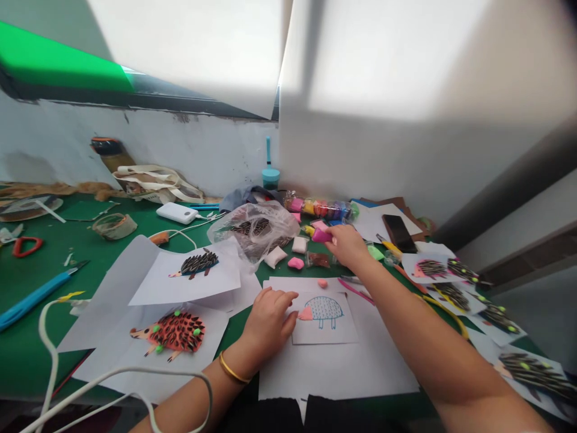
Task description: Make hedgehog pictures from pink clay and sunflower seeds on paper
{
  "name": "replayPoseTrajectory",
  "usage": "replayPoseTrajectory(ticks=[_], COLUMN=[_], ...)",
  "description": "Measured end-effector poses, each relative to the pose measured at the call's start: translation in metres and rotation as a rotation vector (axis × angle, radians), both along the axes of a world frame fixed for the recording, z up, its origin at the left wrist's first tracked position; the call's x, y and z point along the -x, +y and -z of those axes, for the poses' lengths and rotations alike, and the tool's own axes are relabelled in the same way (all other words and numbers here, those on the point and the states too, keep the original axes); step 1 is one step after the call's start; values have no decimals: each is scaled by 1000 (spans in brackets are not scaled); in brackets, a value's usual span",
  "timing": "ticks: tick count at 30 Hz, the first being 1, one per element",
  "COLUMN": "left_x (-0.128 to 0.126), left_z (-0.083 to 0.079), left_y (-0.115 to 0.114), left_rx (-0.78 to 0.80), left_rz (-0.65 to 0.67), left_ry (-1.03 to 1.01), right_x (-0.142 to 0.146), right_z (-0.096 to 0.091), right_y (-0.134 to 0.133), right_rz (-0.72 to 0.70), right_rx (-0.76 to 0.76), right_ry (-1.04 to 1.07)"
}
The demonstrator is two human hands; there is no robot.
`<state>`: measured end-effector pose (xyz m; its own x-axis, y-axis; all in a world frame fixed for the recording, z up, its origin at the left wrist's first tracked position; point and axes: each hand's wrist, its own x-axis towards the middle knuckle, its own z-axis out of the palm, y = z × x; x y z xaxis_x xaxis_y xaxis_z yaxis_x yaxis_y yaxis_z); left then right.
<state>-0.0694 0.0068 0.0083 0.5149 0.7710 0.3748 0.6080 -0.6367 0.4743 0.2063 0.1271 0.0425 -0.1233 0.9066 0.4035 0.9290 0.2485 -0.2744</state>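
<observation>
My right hand point(347, 245) reaches to the back of the table, its fingers closed on a magenta clay packet point(321, 235). My left hand point(271, 311) rests on the paper, fingers loosely stretched and thumb apart, with nothing in it. Beside its fingertips lies a small card point(311, 334) with a blue-outlined hedgehog drawing point(325, 308). The animal's head is covered in pink clay point(305, 313). A small pink clay ball point(322, 282) lies just above the card. Around my right hand are a white clay packet point(300, 244), a pink clay lump point(296, 263) and a brown clay packet point(318, 259).
A plastic bag of striped seeds point(252, 231) stands behind the papers. Finished seed hedgehogs lie at left point(174, 331) and right point(451, 296). A white cable point(121, 371) loops across the front left. Pink-handled scissors point(356, 290), a phone point(399, 233) and a blue cutter point(38, 297) lie about.
</observation>
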Motion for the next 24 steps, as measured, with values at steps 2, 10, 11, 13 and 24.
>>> replayPoseTrajectory(ticks=[2,10,11,13,24], left_x=[-1,-24,-28,-34,-45], left_z=[-9,-39,-40,-41,-44], left_y=[-1,3,4,6,11], left_rx=[50,83,85,97,597], left_rz=[-2,28,56,109,140], left_ry=[-67,-281,-285,-308,-574], right_x=[4,49,53,58,41], right_z=[-4,-3,-3,-4,17], right_y=[-21,-104,-110,-119,-137], right_rz=[3,-160,-169,-186,-273], right_rx=[12,471,496,515,-41], right_ry=[87,1206,1246,1272,432])
